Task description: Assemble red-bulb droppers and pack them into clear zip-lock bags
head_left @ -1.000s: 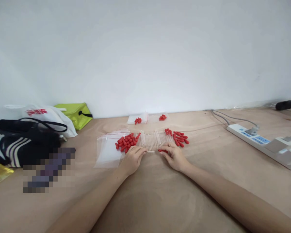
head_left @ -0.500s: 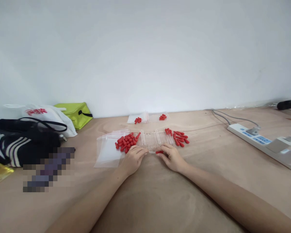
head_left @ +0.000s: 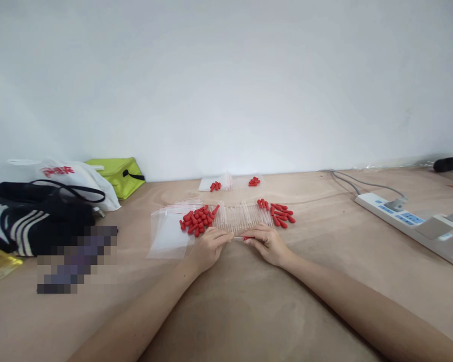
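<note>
Between my hands lies a thin clear dropper tube (head_left: 238,239). My left hand (head_left: 210,247) pinches its left end, and my right hand (head_left: 269,245) is closed around a small red rubber bulb (head_left: 245,238) at the other end; fingers hide most of the bulb. Just beyond, many similar clear tubes (head_left: 236,217) lie side by side in a row. A pile of loose red rubber bulbs (head_left: 197,221) sits left of that row, partly over a clear zip bag (head_left: 168,239). More red bulbs (head_left: 283,213) lie at the row's right, some apparently on tube ends.
Near the wall, small zip bags (head_left: 207,182) hold or carry a few red bulbs (head_left: 254,181). At left are a black striped bag (head_left: 41,221), a white plastic bag (head_left: 105,193) and a lime-green bag (head_left: 126,176). A white power strip (head_left: 390,213) with plugs stands at right.
My right hand has shifted slightly left, its fingers now covering more of the red bulb and tube. My left hand has edged slightly right; the gap between the hands is narrower.
</note>
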A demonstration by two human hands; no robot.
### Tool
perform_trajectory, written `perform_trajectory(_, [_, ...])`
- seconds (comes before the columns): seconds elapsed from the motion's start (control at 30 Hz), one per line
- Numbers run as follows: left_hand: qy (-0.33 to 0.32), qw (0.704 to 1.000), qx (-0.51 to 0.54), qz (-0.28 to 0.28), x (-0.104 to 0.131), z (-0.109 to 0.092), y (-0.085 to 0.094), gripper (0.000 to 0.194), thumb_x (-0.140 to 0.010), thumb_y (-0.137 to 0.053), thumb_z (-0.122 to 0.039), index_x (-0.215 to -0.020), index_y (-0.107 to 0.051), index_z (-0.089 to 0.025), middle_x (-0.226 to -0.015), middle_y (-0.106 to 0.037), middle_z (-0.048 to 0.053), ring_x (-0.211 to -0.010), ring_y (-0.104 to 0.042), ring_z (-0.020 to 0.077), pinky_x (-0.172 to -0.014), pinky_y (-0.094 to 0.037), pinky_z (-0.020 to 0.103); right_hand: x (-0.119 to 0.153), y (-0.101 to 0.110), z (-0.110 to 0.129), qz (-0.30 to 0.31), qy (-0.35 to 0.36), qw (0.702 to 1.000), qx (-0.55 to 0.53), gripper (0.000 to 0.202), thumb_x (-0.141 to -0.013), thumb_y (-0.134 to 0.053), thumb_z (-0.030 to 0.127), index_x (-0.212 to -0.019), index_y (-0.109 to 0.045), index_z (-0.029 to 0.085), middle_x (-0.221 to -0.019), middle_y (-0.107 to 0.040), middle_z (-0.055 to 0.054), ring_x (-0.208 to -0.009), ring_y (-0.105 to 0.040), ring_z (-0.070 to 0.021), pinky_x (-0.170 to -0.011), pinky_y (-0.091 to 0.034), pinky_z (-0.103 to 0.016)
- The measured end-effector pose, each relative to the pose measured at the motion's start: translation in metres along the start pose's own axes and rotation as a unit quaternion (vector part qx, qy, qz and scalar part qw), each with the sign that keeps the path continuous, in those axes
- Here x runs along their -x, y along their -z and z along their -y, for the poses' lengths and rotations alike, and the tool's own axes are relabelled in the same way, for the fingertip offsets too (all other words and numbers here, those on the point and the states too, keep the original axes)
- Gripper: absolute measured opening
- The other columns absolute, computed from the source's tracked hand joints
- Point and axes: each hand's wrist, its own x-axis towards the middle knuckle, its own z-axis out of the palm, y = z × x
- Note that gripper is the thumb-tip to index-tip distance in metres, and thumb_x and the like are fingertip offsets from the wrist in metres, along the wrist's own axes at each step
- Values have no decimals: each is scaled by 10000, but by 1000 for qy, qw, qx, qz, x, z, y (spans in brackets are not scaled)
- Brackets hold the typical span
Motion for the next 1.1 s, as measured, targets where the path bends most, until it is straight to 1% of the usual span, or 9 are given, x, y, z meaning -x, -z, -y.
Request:
perform_trajectory(0.23, [-18, 1000, 13, -5, 0, -1, 0, 248, -833, -370, -63, -957, -568, -147, -746, -664, 54, -677, -605, 140, -641, -424, 297, 0, 2, 0, 6, 22, 1000, 12, 194, -837, -457, 267, -864, -643, 219, -768, -657, -45, -705, -554, -152, -672, -436, -307])
perform_trajectory(0.33, [-15, 1000, 10, 3, 0, -1, 0, 275, -822, -357, -49, -964, -568, -153, -756, -663, 53, -678, -602, 137, -645, -422, 294, 0, 2, 0, 4, 39, 999, 17, 196, -841, -450, 265, -845, -639, 212, -760, -658, -46, -687, -554, -149, -669, -431, -309])
perform_trajectory(0.47, [-11, 1000, -8, 19, 1, -3, 1, 312, -799, -336, -23, -962, -569, -150, -768, -660, 55, -671, -596, 141, -646, -414, 303, 1, 2, 0, 0, 59, 998, 24, 191, -838, -456, 260, -833, -636, 196, -762, -658, -51, -676, -548, -148, -665, -424, -308])
perform_trajectory(0.6, [-20, 999, -29, 29, 0, -5, 1, 315, -783, -329, -8, -944, -571, -130, -751, -654, 61, -653, -587, 143, -631, -410, 303, 2, 2, -1, 2, 62, 997, 42, 195, -837, -457, 265, -819, -638, 193, -726, -650, -46, -651, -530, -148, -647, -417, -303])
perform_trajectory(0.8, [-29, 997, -58, 42, -2, -8, 1, 345, -775, -311, -5, -941, -581, -139, -738, -645, 61, -631, -570, 144, -633, -416, 308, 3, 3, -2, 25, 65, 995, 67, 179, -832, -460, 254, -829, -628, 191, -736, -638, -48, -674, -518, -153, -652, -404, -304])
perform_trajectory(0.97, [-32, 997, -58, 33, -3, -11, -1, 332, -781, -311, -8, -913, -591, -128, -707, -639, 62, -619, -557, 150, -631, -424, 314, 3, 0, 0, 49, 70, 988, 126, 169, -822, -462, 250, -828, -618, 186, -729, -614, -56, -708, -509, -168, -667, -379, -323])
perform_trajectory(1.1, [1, 999, -30, 12, -3, -11, -4, 248, -845, -358, -90, -913, -592, -137, -732, -651, 56, -655, -567, 150, -643, -429, 305, 0, 2, -2, 39, 49, 990, 124, 148, -816, -470, 243, -835, -608, 193, -737, -609, -49, -720, -507, -165, -677, -369, -313])
